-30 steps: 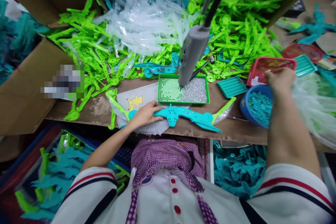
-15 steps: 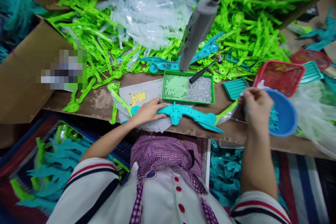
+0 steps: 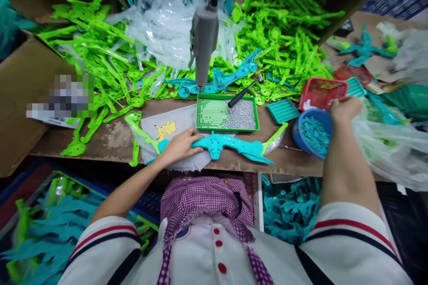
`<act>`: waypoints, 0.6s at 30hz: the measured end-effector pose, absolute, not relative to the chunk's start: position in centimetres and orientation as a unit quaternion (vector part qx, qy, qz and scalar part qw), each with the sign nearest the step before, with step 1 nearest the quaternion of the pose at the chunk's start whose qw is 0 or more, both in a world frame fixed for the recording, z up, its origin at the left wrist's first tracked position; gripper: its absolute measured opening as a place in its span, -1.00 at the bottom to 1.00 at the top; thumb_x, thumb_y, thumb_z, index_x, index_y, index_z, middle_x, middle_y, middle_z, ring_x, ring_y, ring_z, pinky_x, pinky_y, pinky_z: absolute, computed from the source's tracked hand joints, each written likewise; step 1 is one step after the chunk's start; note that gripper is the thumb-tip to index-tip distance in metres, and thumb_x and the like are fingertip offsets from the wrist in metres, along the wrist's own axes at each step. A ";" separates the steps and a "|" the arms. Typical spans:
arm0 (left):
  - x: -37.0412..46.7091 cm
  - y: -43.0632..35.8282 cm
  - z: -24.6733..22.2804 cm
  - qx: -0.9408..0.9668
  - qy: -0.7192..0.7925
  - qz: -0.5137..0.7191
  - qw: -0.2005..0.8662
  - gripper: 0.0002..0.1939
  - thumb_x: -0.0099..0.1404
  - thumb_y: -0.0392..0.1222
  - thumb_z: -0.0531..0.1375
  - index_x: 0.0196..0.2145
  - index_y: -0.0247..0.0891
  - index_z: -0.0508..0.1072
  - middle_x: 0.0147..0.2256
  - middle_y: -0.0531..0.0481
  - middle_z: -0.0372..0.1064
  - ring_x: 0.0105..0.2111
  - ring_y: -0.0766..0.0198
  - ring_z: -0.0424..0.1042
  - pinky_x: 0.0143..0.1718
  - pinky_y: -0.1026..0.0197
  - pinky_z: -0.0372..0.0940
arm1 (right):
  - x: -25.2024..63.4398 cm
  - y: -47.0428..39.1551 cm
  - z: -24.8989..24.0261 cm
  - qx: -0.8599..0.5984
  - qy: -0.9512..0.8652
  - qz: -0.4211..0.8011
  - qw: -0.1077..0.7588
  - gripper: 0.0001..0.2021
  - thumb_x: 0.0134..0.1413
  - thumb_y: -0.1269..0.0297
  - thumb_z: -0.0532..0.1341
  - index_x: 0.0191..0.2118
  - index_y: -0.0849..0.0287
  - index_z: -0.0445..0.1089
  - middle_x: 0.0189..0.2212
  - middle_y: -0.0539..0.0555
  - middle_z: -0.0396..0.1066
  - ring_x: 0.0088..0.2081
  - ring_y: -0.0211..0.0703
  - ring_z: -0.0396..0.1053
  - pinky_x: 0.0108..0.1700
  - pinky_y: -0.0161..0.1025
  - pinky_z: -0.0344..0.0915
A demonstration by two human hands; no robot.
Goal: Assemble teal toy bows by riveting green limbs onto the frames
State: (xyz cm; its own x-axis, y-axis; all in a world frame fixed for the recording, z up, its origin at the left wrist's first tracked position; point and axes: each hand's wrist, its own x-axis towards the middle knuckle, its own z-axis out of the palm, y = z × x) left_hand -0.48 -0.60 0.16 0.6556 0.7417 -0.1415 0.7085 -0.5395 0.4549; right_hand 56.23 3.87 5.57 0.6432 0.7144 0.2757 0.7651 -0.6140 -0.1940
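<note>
My left hand (image 3: pixel 182 146) grips the left wing of a teal dragon-shaped plastic piece (image 3: pixel 234 142) at the table's front edge. Green arms in clear plastic stick out from both ends of that piece. My right hand (image 3: pixel 346 109) is at the right, fingers bent together beside a red basket (image 3: pixel 309 98) and above the rim of a blue bowl (image 3: pixel 296 136) of small teal parts; what its fingers hold, if anything, is hidden. Behind the teal piece lies a green tray (image 3: pixel 228 129) of small metal pins, with a hammer (image 3: pixel 239 96) resting across it.
A grey powered screwdriver (image 3: pixel 203 40) hangs above the tray. Heaps of green parts (image 3: pixel 281 31) and clear plastic (image 3: pixel 160 26) fill the back. A teal tray (image 3: pixel 282 112) lies right of the pins, a printed cloth (image 3: pixel 182 120) left. Plastic bags (image 3: pixel 394 142) lie far right.
The camera view has shifted to the right. My right hand has moved away from over the blue bowl, out to its right beside the red basket. My left hand stays on the teal piece.
</note>
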 end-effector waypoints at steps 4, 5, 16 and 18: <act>-0.6 -0.6 -0.1 0.875 0.413 0.055 0.247 -0.52 0.35 0.13 0.22 0.16 -0.06 0.45 0.00 -0.14 0.33 -0.05 0.01 0.39 -0.11 0.04 0.36 | 55.8 4.8 5.1 -0.921 -0.338 -0.039 0.189 -0.69 0.09 0.39 0.20 -0.07 0.35 0.55 -0.10 0.43 0.54 -0.14 0.07 0.42 -0.02 -0.04 0.24; -0.6 -0.6 -0.2 0.874 0.412 0.057 0.250 -0.51 0.35 0.14 0.22 0.15 -0.06 0.46 -0.01 -0.14 0.33 -0.04 0.01 0.38 -0.10 0.04 0.36 | 55.7 5.1 5.2 -0.921 -0.333 -0.027 0.199 -0.71 0.08 0.39 0.22 -0.08 0.31 0.56 -0.08 0.40 0.54 -0.14 0.04 0.42 -0.02 -0.07 0.24; -0.6 -0.9 -0.1 0.876 0.414 0.052 0.242 -0.53 0.36 0.12 0.22 0.16 -0.05 0.45 -0.02 -0.14 0.33 -0.07 0.02 0.39 -0.14 0.06 0.36 | 34.4 -7.2 4.7 -0.706 -0.427 0.320 0.466 -0.87 -0.05 0.10 0.39 -0.41 -0.06 0.45 -0.50 -0.09 0.54 -0.44 -0.06 0.50 -0.27 0.01 0.46; -0.6 -0.8 -0.1 0.878 0.411 0.051 0.238 -0.53 0.36 0.12 0.22 0.15 -0.05 0.45 -0.01 -0.14 0.33 -0.08 0.03 0.39 -0.15 0.07 0.36 | 29.9 -10.0 2.9 -0.713 -0.425 0.323 0.455 -0.84 -0.04 0.03 0.37 -0.43 -0.08 0.45 -0.49 -0.06 0.52 -0.43 -0.04 0.48 -0.30 0.02 0.44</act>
